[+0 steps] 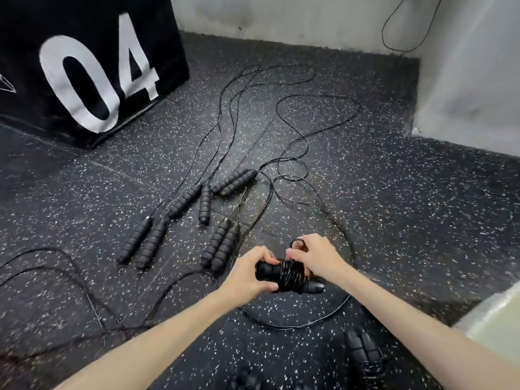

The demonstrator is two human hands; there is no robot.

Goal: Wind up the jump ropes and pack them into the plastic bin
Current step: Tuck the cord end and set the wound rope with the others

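Observation:
My left hand (249,273) grips a pair of black ribbed jump-rope handles (270,270) with thin black cord wound round their middle (291,275). My right hand (315,256) pinches the cord at the bundle, a small loop (297,243) showing above its fingers. The loose rest of this cord (342,304) curves over the floor round my hands. Several more handle pairs (222,243) lie on the floor ahead, their cords (233,108) trailing away. A wound rope bundle (363,350) lies near me at the bottom. A pale translucent bin corner (495,319) shows at the right edge.
A big black box marked "04" (92,68) stands at the upper left. Grey walls (464,80) close the far and right sides, with a thin cable (394,26) hanging on the wall. More cord (70,271) sprawls over the speckled rubber floor at the left.

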